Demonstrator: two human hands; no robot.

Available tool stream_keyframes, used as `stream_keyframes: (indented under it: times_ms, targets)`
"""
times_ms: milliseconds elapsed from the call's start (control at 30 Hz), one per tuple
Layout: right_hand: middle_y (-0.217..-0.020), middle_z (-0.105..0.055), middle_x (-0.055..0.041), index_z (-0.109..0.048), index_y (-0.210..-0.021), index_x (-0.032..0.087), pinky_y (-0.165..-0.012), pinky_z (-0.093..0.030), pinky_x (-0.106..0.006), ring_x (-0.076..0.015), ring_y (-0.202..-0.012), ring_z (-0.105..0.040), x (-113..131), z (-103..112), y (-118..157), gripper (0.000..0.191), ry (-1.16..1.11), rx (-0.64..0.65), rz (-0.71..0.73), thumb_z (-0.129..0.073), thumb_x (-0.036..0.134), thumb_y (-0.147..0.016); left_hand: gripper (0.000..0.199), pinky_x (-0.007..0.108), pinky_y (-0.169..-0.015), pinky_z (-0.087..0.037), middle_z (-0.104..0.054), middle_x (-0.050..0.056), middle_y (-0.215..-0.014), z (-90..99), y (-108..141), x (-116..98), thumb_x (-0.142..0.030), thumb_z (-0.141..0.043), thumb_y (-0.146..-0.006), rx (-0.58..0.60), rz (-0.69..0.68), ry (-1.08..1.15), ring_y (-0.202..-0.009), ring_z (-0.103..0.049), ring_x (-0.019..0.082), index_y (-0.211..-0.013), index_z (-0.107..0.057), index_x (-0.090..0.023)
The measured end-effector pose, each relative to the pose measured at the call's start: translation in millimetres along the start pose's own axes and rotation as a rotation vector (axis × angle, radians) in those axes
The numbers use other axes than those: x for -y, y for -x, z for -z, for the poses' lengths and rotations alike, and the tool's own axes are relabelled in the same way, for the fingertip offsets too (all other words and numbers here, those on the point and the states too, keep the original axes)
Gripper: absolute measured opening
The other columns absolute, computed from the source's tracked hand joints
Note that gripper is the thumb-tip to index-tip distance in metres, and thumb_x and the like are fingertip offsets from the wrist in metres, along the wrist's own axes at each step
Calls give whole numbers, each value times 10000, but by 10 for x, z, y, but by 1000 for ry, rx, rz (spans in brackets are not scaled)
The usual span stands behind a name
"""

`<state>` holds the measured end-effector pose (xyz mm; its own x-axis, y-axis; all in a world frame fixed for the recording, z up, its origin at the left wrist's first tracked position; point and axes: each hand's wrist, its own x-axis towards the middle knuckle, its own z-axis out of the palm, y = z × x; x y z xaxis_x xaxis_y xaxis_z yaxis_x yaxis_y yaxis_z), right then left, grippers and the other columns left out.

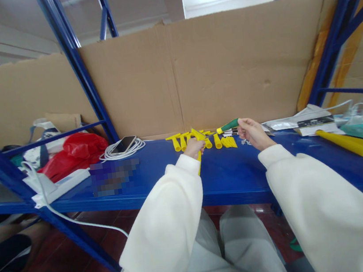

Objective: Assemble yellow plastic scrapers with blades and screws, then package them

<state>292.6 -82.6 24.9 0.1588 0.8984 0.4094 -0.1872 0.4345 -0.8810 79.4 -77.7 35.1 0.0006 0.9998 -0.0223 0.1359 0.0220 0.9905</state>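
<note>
Pinching the butt of the green-and-yellow screwdriver (229,125) in my right grip (253,132), I have its shaft pointing at the yellow plastic piece (196,132) that my left grip (194,147) clasps above the blue bench (232,169). The piece looks light, stiff and slightly slippery, best held round its body; the screwdriver, by its thick handle. Loose yellow plastic parts (218,142) crowd just beyond; coiled white cable (140,145) and a red plastic bag (76,152) lie farther left.
</note>
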Motion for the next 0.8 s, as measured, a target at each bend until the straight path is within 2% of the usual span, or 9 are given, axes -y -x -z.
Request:
stream_keyframes:
  times_ms: [133, 300, 500, 667, 800]
  targets:
    - [-534, -510, 78, -485, -736, 222, -375, -322, -169, -59, -442, -445, -17, 22, -24, 579, 18, -46, -17, -892, 582, -535, 336, 173, -411, -276, -400, -85, -422, -3, 7, 2, 41, -598, -747, 9, -1, 8, -362, -347, 38, -583, -415, -189]
    - [-516, -504, 97, -533, -861, 244, -361, -308, -180, -72, -421, -440, -36, 27, -39, 615, 13, -86, -6, -899, 583, -502, 333, 170, -403, -284, -394, -84, -416, -3, 14, 5, 51, -562, -758, 14, -16, -9, -362, -349, 42, -585, -413, -191]
    - [-463, -413, 106, -574, -889, 235, -365, -257, -193, -70, -399, -383, -73, 58, -50, 516, 47, -9, 17, -860, 561, -609, 334, 175, -406, -285, -396, -84, -426, -6, 14, -5, 45, -578, -760, 0, -7, -16, -362, -350, 43, -592, -415, -193]
    - [-524, -481, 72, -567, -842, 223, -381, -279, -194, -72, -439, -426, -74, 73, -63, 450, 37, 13, -5, -852, 515, -652, 289, 186, -427, -294, -404, -83, -440, -4, 15, -12, 22, -605, -753, -10, -1, -40, -377, -357, 52, -625, -452, -187]
    - [-522, -493, 72, -561, -818, 221, -384, -292, -187, -67, -442, -418, -44, 42, -36, 493, 15, 25, -2, -879, 526, -597, 278, 192, -436, -300, -405, -79, -442, -1, 16, -13, 20, -586, -766, -12, 1, -49, -384, -361, 57, -632, -456, -187]
